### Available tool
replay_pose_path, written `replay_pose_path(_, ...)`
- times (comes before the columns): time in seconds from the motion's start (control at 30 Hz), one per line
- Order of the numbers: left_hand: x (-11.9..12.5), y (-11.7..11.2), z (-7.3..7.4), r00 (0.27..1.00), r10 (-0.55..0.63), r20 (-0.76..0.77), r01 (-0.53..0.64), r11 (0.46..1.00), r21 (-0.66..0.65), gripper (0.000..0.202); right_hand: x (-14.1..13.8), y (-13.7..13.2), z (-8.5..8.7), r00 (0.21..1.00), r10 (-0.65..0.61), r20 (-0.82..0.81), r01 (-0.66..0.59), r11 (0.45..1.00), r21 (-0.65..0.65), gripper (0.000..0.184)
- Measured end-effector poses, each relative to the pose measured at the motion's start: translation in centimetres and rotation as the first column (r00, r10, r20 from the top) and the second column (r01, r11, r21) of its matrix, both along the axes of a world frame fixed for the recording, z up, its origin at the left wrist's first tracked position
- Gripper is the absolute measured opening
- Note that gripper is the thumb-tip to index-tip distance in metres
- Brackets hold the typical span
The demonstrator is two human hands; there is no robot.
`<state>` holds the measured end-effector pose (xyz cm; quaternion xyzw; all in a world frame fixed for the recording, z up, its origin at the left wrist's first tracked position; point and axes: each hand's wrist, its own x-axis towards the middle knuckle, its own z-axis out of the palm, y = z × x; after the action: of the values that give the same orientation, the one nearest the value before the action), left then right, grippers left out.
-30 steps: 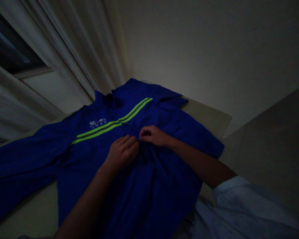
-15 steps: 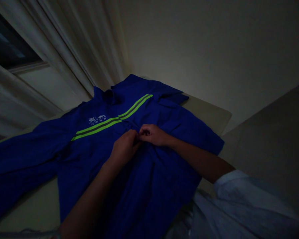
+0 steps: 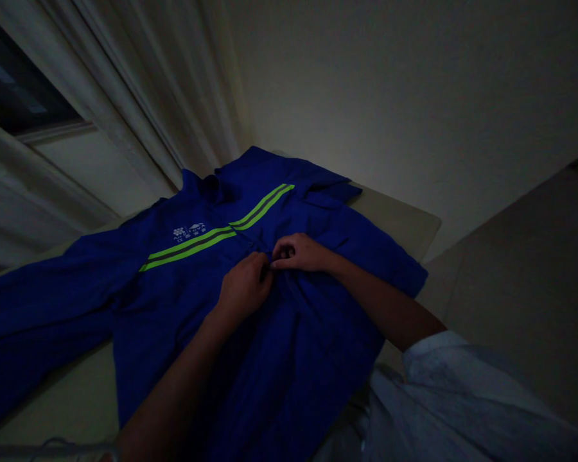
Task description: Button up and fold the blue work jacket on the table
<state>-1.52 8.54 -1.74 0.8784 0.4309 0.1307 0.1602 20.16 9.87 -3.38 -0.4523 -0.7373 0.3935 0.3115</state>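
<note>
A blue work jacket [image 3: 173, 327] lies spread front side up, its collar toward the wall. Across its chest runs a yellow-green and grey stripe [image 3: 192, 247], with a white printed logo [image 3: 189, 231] above it. My left hand [image 3: 245, 285] is closed on the front opening just below the stripe. Fingers bent in a pinch, my right hand [image 3: 299, 252] meets it there on the same edge of cloth. The fingertips nearly touch, and whatever small part lies between them is hidden. One of the jacket's sleeves [image 3: 38, 301] stretches out to the left.
Under the jacket is a pale table [image 3: 399, 215], its rounded corner showing at the right. A pale curtain [image 3: 173, 77] hangs behind on the left, beside a dark window [image 3: 19, 77]. A plain wall [image 3: 390, 96] rises at the back; floor [image 3: 510, 276] shows at right.
Both hands stay at the front opening, with small finger movements. The right hand has shifted slightly up and away from the left. The jacket lies almost the same.
</note>
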Motion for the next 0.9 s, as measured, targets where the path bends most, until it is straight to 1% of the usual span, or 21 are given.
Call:
replay_pose_path(0.07,-0.3,0.8,-0.5,0.979,0.036,0.202,0.008,0.977,-0.213,0.016,0.3,-0.1,0.9,0.999,0.039,0.001,-0.039,0.999,-0.001,0.033)
replay_pose_path(0.1,-0.5,1.2,-0.7,0.962,0.054,0.267,0.027,0.956,-0.292,0.019,0.4,-0.4,1.6,0.997,0.074,0.018,-0.074,0.997,0.005,0.032)
replay_pose_path(0.13,-0.7,1.5,-0.8,0.951,0.059,0.303,0.049,0.940,-0.337,0.021,0.5,-1.0,2.3,0.992,0.107,0.063,-0.108,0.994,0.023,0.028)
replay_pose_path(0.17,-0.9,1.7,-0.7,0.948,0.049,0.314,0.067,0.934,-0.350,0.023,0.5,-1.8,3.0,0.982,0.121,0.143,-0.129,0.990,0.050,0.023)
replay_pose_path(0.2,-1.1,1.7,-0.6,0.951,0.032,0.307,0.076,0.940,-0.332,0.024,0.4,-2.8,3.7,0.962,0.112,0.248,-0.136,0.987,0.082,0.019)
replay_pose_path(0.27,-1.5,1.6,0.0,0.971,-0.009,0.241,0.071,0.966,-0.249,0.024,0.0,-5.3,4.5,0.886,0.051,0.460,-0.122,0.985,0.124,0.012)
replay_pose_path(0.3,-1.7,1.5,0.4,0.982,-0.045,0.183,0.085,0.971,-0.221,0.024,-0.2,-6.5,4.6,0.842,0.020,0.540,-0.104,0.987,0.126,0.014)
replay_pose_path(0.33,-1.9,1.3,0.9,0.989,-0.094,0.111,0.118,0.967,-0.227,0.023,-0.5,-7.6,4.4,0.807,-0.008,0.591,-0.078,0.990,0.119,0.026)
replay_pose_path(0.37,-2.0,1.1,1.3,0.987,-0.157,0.035,0.161,0.951,-0.263,0.021,-0.7,-8.4,4.0,0.789,-0.031,0.614,-0.047,0.993,0.110,0.039)
replay_pose_path(0.4,-2.1,0.8,1.6,0.975,-0.220,-0.030,0.200,0.928,-0.315,0.017,-0.7,-9.0,3.4,0.789,-0.048,0.612,-0.020,0.994,0.104,0.048)
replay_pose_path(0.43,-2.2,0.6,1.8,0.960,-0.271,-0.074,0.227,0.904,-0.364,0.012,-0.7,-9.3,2.7,0.807,-0.066,0.587,0.005,0.994,0.106,0.048)
replay_pose_path(0.47,-2.1,0.3,2.0,0.950,-0.298,-0.096,0.238,0.888,-0.394,0.010,-0.6,-9.4,2.1,0.839,-0.088,0.536,0.032,0.993,0.114,0.039)
replay_pose_path(0.53,-1.9,-0.1,2.1,0.954,-0.289,-0.077,0.237,0.888,-0.394,0.020,0.0,-9.1,0.9,0.923,-0.114,0.368,0.072,0.989,0.126,0.017)
replay_pose_path(0.57,-1.6,-0.3,2.1,0.957,-0.285,-0.045,0.247,0.888,-0.388,0.028,0.4,-8.9,0.6,0.956,-0.119,0.267,0.087,0.988,0.128,0.009)
replay_pose_path(0.6,-1.4,-0.6,2.0,0.956,-0.293,-0.013,0.265,0.883,-0.387,0.035,0.7,-8.7,0.3,0.978,-0.125,0.167,0.105,0.986,0.129,0.007)
replay_pose_path(0.63,-1.1,-0.8,2.0,0.952,-0.306,0.008,0.286,0.880,-0.380,0.040,1.1,-8.5,0.2,0.988,-0.131,0.080,0.120,0.985,0.123,0.007)
replay_pose_path(0.67,-0.8,-1.0,2.0,0.947,-0.322,0.012,0.304,0.881,-0.363,0.040,1.4,-8.4,0.1,0.991,-0.133,0.011,0.131,0.985,0.112,0.005)
replay_pose_path(0.7,-0.5,-1.3,1.9,0.937,-0.349,0.003,0.329,0.881,-0.341,0.035,1.6,-8.3,0.1,0.990,-0.133,-0.038,0.136,0.986,0.094,0.005)
replay_pose_path(0.77,0.1,-1.9,1.9,0.909,-0.417,-0.011,0.395,0.867,-0.303,0.020,1.9,-8.2,0.1,0.987,-0.129,-0.098,0.134,0.990,0.046,0.013)
replay_pose_path(0.83,0.7,-2.8,2.1,0.886,-0.464,0.011,0.447,0.846,-0.291,0.018,2.1,-8.2,0.0,0.985,-0.113,-0.132,0.114,0.994,0.002,0.019)
replay_pose_path(0.9,1.2,-3.7,2.4,0.881,-0.473,-0.002,0.453,0.846,-0.280,0.022,2.2,-8.1,-0.1,0.983,-0.096,-0.159,0.093,0.995,-0.026,0.021)
